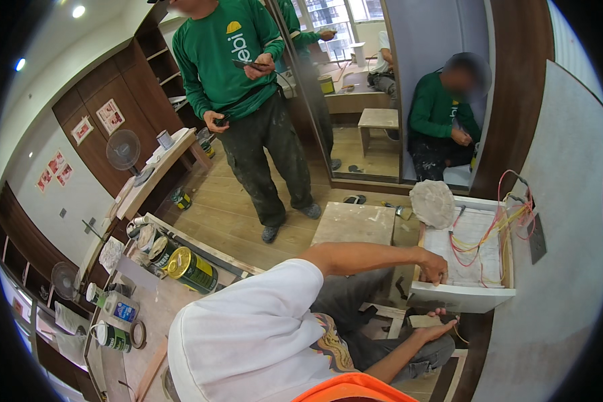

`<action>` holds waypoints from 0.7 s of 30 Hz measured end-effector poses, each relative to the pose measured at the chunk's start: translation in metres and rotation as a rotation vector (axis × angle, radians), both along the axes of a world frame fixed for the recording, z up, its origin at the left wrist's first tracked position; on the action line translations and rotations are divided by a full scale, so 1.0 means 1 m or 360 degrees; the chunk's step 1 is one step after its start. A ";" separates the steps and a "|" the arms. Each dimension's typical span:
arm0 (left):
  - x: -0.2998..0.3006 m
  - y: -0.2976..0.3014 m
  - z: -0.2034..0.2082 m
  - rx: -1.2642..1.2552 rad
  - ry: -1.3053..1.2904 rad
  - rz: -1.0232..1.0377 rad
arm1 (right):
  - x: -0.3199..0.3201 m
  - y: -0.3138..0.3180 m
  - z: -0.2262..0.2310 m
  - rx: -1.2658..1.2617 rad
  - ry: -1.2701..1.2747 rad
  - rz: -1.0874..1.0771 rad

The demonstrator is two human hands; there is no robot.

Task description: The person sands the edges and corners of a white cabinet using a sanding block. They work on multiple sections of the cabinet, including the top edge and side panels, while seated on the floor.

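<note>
My left hand is closed at the near left corner of a white-fronted, drawer-like box; its curled fingers rest at the rim, and whether they pinch something small is hidden. Inside the box lies a pale lining, crossed by red and yellow wires. Lower down, close to my knee, my right hand is turned palm up, with its fingers round a flat beige piece of a kind I cannot make out. A thin yellowish strand hangs beside that hand. A rough, round, whitish clump sits at the box's far left corner.
A low wooden stool stands beyond my left arm. Paint cans and bottles crowd the bench at left. A person in green stands holding a dark flat object; another person in green sits farther back. Tall mirror panels rise behind.
</note>
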State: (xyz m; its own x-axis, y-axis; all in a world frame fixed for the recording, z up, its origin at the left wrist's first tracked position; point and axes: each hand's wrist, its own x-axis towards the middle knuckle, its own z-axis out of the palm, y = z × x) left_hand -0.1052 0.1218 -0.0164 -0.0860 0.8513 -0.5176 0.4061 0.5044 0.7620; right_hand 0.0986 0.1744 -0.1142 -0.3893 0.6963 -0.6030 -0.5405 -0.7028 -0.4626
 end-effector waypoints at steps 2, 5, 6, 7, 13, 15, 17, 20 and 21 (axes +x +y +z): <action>0.002 0.003 0.005 0.0001 0.0039 -0.0024 | 0.000 0.008 -0.014 -0.0022 0.0012 0.0025; 0.000 0.003 0.007 0.0010 0.0069 -0.0071 | 0.000 0.008 -0.024 -0.0054 0.0038 0.0065; -0.001 0.002 0.005 0.0013 0.0087 -0.0088 | 0.001 0.008 -0.024 -0.0060 0.0046 0.0079; -0.001 0.002 0.005 0.0016 0.0106 -0.0107 | 0.002 0.008 -0.025 -0.0063 0.0070 0.0090; -0.002 0.003 0.006 -0.0056 0.0025 -0.0018 | 0.005 0.005 -0.008 -0.0038 0.0080 -0.0007; 0.000 0.004 0.008 -0.0006 0.0052 -0.0062 | 0.007 0.004 0.004 0.0040 0.0023 -0.0166; 0.000 0.007 0.006 0.0027 0.0039 -0.0115 | 0.007 0.013 -0.009 -0.0055 0.0143 0.0006; -0.008 -0.002 0.005 0.0013 -0.0004 -0.0135 | 0.016 0.015 -0.026 -0.0100 0.0236 0.0107; -0.008 0.001 0.007 -0.0006 0.0029 -0.0155 | 0.016 0.014 -0.021 -0.0091 0.0223 0.0104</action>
